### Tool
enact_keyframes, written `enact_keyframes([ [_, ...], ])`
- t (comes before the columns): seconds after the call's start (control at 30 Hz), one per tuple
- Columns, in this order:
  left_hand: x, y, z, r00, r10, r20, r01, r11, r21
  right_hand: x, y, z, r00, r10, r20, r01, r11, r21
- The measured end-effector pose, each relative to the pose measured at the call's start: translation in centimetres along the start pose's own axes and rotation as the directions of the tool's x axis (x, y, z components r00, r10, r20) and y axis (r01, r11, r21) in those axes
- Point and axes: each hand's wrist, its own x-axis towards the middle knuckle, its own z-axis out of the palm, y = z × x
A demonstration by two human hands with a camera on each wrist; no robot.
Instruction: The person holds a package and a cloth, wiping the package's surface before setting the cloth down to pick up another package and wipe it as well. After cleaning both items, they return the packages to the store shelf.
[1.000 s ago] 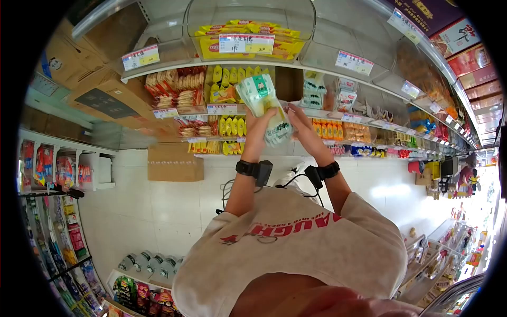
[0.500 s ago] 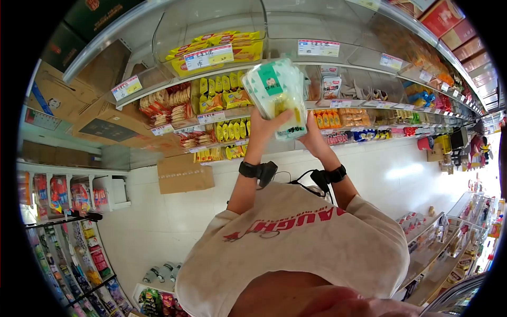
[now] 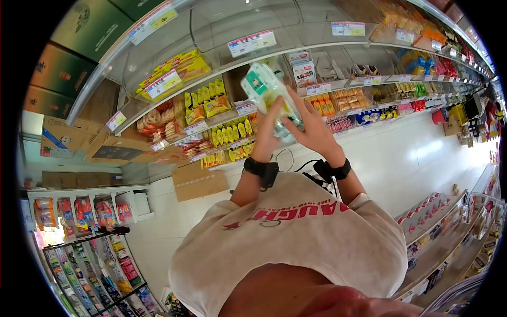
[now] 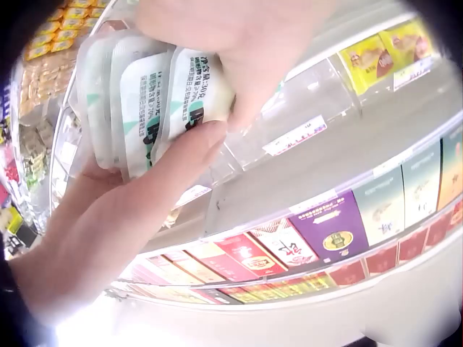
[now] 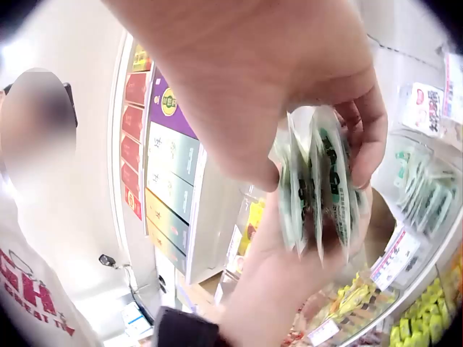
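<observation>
A stack of several clear snack packets (image 3: pixel 260 83) with green and white labels is held up in front of the shelves, tilted to the left in the head view. My left hand (image 3: pixel 266 134) grips the stack from its left side, thumb across the front. From the other side my right hand (image 3: pixel 317 133) holds the same packets, fingers along their edge. The left wrist view shows the packets (image 4: pixel 141 108) fanned between both hands. In the right wrist view, thumb and fingertips (image 5: pixel 365 170) of my right hand pinch the packets (image 5: pixel 318 195), seen edge-on.
Behind the hands run store shelves with clear bins and price tags (image 3: pixel 252 43). Yellow snack bags (image 3: pixel 177 71) lie in an upper bin. Similar green-white packets (image 5: pixel 427 191) sit in a shelf compartment. A cardboard box (image 3: pixel 199 181) lies on the floor; gift boxes (image 3: pixel 87 31) are stacked at upper left.
The head view has turned, so the shelves shift left and tilt. The packets rose toward the camera, then tipped left. My right hand has come further over their front.
</observation>
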Motion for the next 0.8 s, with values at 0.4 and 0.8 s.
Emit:
enact_keyframes([
  [0.4,-0.7,-5.4,2.7,0.811,0.504,0.297,-0.578,0.611,0.541,-2.7,4.5,-1.4,0.580,0.563,0.589,-0.431,-0.401,0.808],
  [0.8,-2.7,-7.5,3.8,0.764,0.341,0.548,-0.638,0.525,0.563,-5.5,6.2,-1.9,0.796,0.493,0.350,-0.228,-0.292,0.929],
])
